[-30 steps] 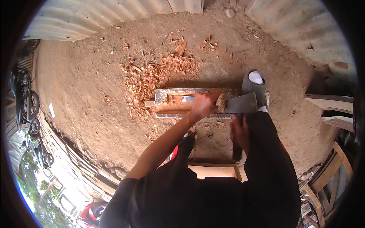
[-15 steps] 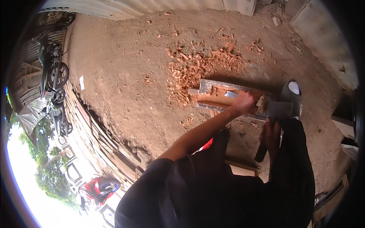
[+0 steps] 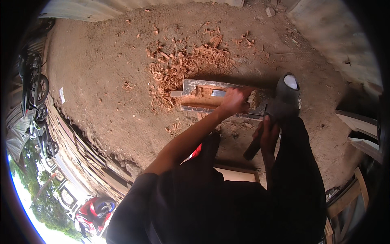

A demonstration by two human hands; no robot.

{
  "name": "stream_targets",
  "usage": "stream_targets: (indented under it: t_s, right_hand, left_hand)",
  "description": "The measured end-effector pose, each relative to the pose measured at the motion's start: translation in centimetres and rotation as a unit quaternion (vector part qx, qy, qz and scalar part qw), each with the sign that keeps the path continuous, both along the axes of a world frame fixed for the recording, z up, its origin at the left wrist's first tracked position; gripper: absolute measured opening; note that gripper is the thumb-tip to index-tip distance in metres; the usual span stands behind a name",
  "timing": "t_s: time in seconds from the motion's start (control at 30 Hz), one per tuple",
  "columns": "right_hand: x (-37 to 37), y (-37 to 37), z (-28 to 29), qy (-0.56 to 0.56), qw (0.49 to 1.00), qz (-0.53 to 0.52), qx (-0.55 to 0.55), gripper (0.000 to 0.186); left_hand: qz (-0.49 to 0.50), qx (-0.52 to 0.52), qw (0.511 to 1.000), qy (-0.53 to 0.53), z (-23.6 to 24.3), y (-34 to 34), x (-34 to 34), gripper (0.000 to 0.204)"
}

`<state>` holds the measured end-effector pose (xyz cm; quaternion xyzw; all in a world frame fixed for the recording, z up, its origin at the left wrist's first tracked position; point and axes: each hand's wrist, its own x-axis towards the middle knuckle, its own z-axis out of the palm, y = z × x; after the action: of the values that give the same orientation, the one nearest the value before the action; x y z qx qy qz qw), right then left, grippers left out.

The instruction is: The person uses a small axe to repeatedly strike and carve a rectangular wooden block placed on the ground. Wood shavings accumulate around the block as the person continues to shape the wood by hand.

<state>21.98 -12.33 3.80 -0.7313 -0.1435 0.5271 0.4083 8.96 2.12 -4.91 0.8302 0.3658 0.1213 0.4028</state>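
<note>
Where the wooden block point(image 3: 197, 101) is lying: flat on the dirt ground point(image 3: 101, 81) in front of the person, its long sides running roughly from left to right.
Block's surface: dark, scuffed edges are framing a long, rough hollow of raw reddish-brown wood; a pale stub point(image 3: 176, 94) is jutting from the left end.
Chisel point(image 3: 218, 93): what looks like one is lying along the hollow, its flat, shiny metal strip showing left of the fist and a pale, frayed-looking end showing right of it; the middle is hiding under the fingers.
Left hand point(image 3: 235, 100): the fingers are curling tightly round the chisel, leaving no visible gap, with one finger stretching out to the right.
Right hand point(image 3: 268, 133): the fingers are closing round the handle of a dark tool point(image 3: 252, 150), just below its head.
Tool's shape: a broad, slab-like head, somewhat blurred, is hanging near the chisel's frayed end but apart from it; the thick, straight handle is slanting down to the left.
Grey shoe point(image 3: 282, 93): it is standing by the block's right end, smooth and rounded.
Shavings point(image 3: 211, 57): thin, splintery orange-brown flakes are littering the ground beyond the block and to its left.
</note>
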Motion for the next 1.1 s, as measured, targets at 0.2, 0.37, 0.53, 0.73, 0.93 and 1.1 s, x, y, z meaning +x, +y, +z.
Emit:
stream_targets:
  t_s: [0.2, 0.37, 0.53, 0.73, 0.93, 1.1]
  right_hand:
    - [2.4, -0.8, -0.9, 0.029, 0.997, -0.013, -0.069, 0.028]
    - [1.4, 0.4, 0.7, 0.048, 0.997, 0.05, -0.039, 0.023]
    - [0.4, 0.5, 0.2, 0.078, 0.994, -0.077, 0.006, 0.022]
    - [1.7, 0.5, 1.0, 0.075, 0.996, 0.011, -0.051, 0.022]
    - [0.7, 0.3, -0.8, 0.072, 0.997, 0.001, -0.015, 0.026]
    - [1.8, -1.2, -0.4, 0.091, 0.994, -0.025, -0.059, 0.029]
  left_hand:
    - [-0.009, -0.022, 1.0, 0.011, 0.5, -0.1, 0.9, 0.088]
    - [-0.006, 0.001, 1.0, -0.002, 0.4, -0.3, 0.3, 0.091]
    - [-0.002, -0.007, 1.0, 0.023, 0.1, -0.5, 0.4, 0.091]
    - [0.008, 0.053, 0.999, -0.001, -1.1, -1.0, 0.0, 0.087]
    - [0.008, 0.026, 1.0, -0.005, 0.1, -0.6, -0.1, 0.082]
    - [0.023, 0.052, 0.998, 0.02, -1.1, -0.9, -0.1, 0.078]
